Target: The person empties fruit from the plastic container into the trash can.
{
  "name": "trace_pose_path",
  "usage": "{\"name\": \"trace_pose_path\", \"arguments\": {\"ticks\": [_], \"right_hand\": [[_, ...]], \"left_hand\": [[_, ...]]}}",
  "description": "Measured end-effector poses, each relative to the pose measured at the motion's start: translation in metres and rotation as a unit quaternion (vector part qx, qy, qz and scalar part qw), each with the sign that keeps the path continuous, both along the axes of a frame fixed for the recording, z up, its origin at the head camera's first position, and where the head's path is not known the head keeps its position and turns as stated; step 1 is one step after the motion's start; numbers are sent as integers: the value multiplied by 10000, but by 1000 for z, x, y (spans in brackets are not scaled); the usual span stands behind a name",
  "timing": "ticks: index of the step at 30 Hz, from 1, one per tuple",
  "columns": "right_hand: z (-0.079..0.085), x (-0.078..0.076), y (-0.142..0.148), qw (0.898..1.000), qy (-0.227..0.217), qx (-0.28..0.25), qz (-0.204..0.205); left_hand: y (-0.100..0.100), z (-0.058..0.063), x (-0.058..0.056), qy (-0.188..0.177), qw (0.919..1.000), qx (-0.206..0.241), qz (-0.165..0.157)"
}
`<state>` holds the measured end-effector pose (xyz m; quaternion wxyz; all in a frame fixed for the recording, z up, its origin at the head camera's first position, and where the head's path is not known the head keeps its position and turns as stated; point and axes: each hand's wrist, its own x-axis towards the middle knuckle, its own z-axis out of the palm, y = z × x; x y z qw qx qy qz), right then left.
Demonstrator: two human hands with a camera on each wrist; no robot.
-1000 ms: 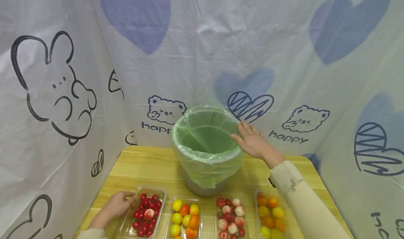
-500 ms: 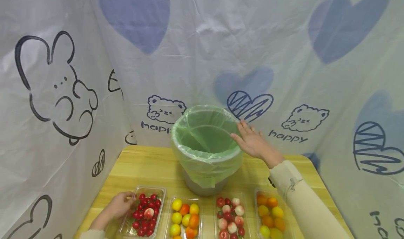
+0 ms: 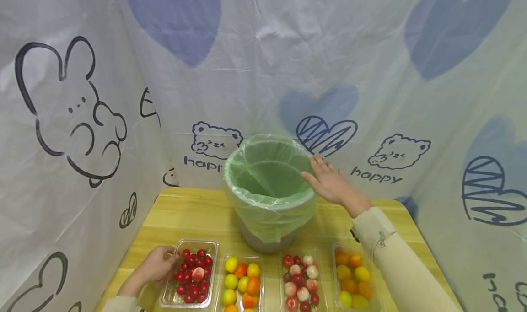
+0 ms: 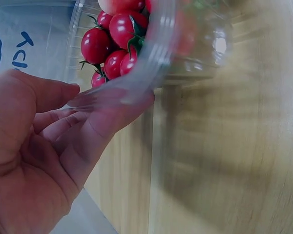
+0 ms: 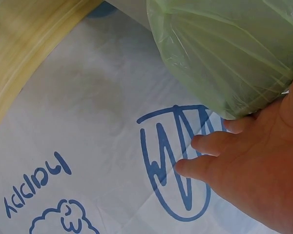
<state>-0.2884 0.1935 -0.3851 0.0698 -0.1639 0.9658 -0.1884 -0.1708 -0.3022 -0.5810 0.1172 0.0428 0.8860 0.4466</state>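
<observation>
The left hand [image 3: 158, 264] grasps the side rim of a clear tray [image 3: 196, 241] between thumb and fingers, the tray holding red fruits [image 3: 191, 275] and standing at the person's left end of a row of four on the near part of the wooden table [image 3: 185, 211]. The right hand [image 3: 329, 181], its fingers extended and clenched on nothing, lies at the right side of the rim of a bin [image 3: 263, 245], which is lined with a green bag [image 3: 263, 211] and stands upright behind the row.
</observation>
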Motion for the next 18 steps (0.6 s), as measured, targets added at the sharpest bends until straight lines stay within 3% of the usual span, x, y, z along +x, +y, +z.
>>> {"name": "trace_pose_path", "arguments": {"ticks": [8, 18], "right_hand": [[0, -1, 1, 10000, -53, -12, 1], [1, 0, 0, 10000, -89, 29, -23]], "left_hand": [[-1, 12, -2, -234, 9993, -75, 285], [-3, 52, -11, -232, 9986, 40, 474]]}}
